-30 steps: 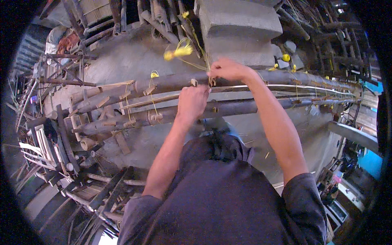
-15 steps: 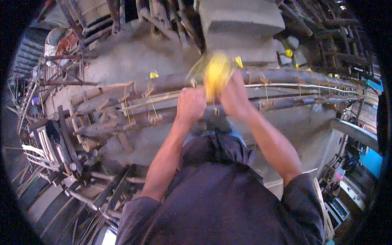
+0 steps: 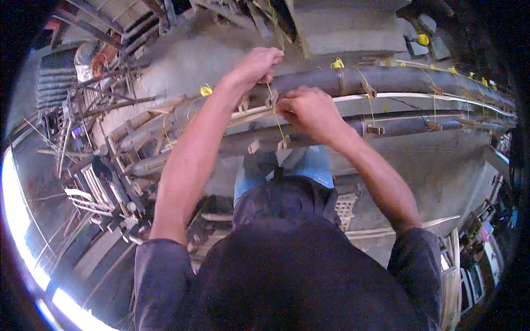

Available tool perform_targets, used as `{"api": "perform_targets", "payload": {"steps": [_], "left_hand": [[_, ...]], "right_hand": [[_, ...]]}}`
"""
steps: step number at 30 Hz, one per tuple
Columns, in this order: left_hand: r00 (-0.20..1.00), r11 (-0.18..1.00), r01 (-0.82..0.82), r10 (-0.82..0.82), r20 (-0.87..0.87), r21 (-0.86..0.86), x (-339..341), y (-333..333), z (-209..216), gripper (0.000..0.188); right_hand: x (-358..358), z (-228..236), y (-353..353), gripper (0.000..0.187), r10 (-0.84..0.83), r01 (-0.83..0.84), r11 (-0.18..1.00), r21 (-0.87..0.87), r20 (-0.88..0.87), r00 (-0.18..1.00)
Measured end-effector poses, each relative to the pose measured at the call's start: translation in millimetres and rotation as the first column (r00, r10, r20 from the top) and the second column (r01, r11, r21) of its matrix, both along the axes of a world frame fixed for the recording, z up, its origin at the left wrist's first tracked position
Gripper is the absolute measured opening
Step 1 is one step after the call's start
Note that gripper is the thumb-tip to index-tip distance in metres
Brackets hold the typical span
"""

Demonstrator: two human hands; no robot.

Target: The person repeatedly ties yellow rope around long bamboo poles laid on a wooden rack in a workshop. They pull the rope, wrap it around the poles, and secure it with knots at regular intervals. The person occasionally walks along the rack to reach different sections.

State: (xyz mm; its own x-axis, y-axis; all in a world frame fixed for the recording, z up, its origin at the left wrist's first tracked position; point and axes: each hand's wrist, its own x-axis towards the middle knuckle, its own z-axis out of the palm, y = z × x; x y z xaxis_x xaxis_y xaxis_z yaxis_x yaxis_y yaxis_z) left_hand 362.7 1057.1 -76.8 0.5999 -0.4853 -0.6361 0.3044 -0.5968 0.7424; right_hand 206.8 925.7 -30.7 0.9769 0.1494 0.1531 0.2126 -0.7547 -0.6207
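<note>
My left hand (image 3: pixel 258 66) is closed on a thin yellow cord (image 3: pixel 269 86) above the far dark pole (image 3: pixel 309 81). That cord passes down by a small wooden peg (image 3: pixel 271 100) toward the near dark pole (image 3: pixel 397 123). Beside the peg, my right hand (image 3: pixel 314 113) is closed, its fingertips curled close to the cord; what they pinch is hidden. Between the two poles runs a pale strip (image 3: pixel 397 96). More yellow cord ties and wooden pegs (image 3: pixel 370 90) sit along the poles, and a yellow cord knot (image 3: pixel 337 63) stands on the far one.
Beyond the poles lies a grey concrete block (image 3: pixel 348 27). A yellow ball-like thing (image 3: pixel 423 39) is at the far right. Timber racks and stacked wood (image 3: pixel 99 185) crowd the left. Pale boards (image 3: pixel 397 227) lie behind my right arm.
The blurred yellow cord bundle between my hands is out of sight. My left hand has moved up and away over the far pole; my right has come lower, to the peg. The view has shifted.
</note>
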Motion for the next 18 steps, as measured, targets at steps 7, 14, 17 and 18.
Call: {"api": "perform_targets", "payload": {"steps": [7,14,17,18], "left_hand": [[0.862,0.987,0.084,-0.140,0.487,0.135,43,44,20,0.039],[0.885,0.888,-0.072,0.267,0.381,-0.454,-43,217,77,0.024],[0.944,0.852,-0.232,0.314,0.103,-0.469,-113,251,105,0.019],[0.967,0.814,-0.180,0.251,0.054,-0.553,-129,253,103,0.019]], "right_hand": [[2,26,-25,0.013,-0.150,0.174,0.981,0.088,-0.230,0.962],[-8,40,-20,0.020,-0.372,0.349,0.927,-0.139,-0.221,0.901],[-22,52,1,0.021,-0.421,0.389,0.902,-0.185,-0.184,0.888],[-17,32,1,0.020,-0.331,0.307,0.939,-0.156,-0.169,0.928]]}}
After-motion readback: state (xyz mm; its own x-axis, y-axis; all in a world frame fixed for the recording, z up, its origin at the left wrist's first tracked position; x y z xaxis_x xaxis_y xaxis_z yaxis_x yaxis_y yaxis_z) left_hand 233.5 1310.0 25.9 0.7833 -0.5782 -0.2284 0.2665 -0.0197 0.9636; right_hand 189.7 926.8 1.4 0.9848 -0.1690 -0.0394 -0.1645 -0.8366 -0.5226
